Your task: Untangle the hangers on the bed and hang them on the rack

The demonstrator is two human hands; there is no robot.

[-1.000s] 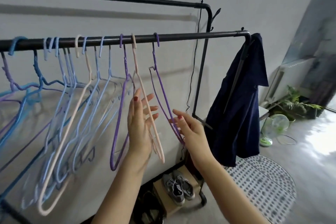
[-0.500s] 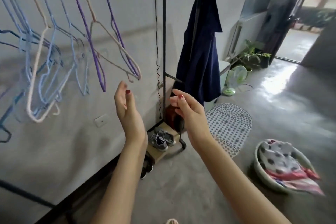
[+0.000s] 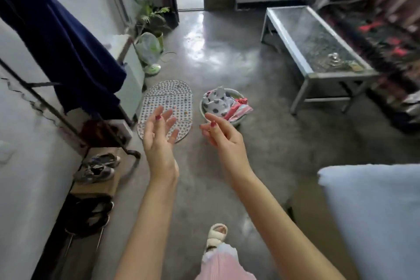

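Note:
My left hand (image 3: pixel 159 136) is raised in front of me, empty, its fingers spread apart. My right hand (image 3: pixel 221 136) is beside it, also empty, with the fingers loosely curled. The black rack (image 3: pixel 54 109) shows only its lower diagonal bars and foot at the left, with a dark blue garment (image 3: pixel 68 52) hanging from it. No hangers are in view. A pale blue corner of the bed (image 3: pixel 372 216) shows at the lower right.
Grey sneakers (image 3: pixel 97 167) lie on a box under the rack. On the concrete floor are a dotted mat (image 3: pixel 168 100), a bowl of clothes (image 3: pixel 223 105), a small fan (image 3: pixel 150 54) and a plant (image 3: pixel 150 16). A glass-topped table (image 3: pixel 318 45) stands at the right.
My view has swung right and down, away from the hangers on the rack toward the floor and bed. Both hands let go of the hangers and dropped, empty.

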